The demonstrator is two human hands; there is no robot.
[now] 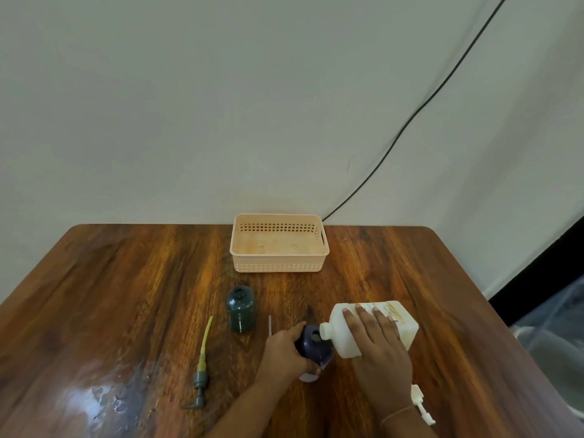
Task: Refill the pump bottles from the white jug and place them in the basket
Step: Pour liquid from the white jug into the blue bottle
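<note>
A: Nearest, at 5 o'clock: white pump head (422, 404), off so the neck stays free.
B: Hands?
A: Right hand (377, 344), fingers spread flat over tilted white jug (373, 328), spout at purple bottle (313, 344); left hand (284, 350) wrapped round, steadying.
B: Rest?
A: Green bottle (240, 308) uncapped at 11 o'clock, green pump (200, 368) at 9 o'clock, basket (279, 267) at 12 o'clock, holding nothing.

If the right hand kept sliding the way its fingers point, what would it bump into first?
The right hand grips the tilted white jug, fingers pointing away toward the table's far edge. Nothing seems to lie ahead on the table; the basket sits off to the left, though depth is uncertain.
</note>
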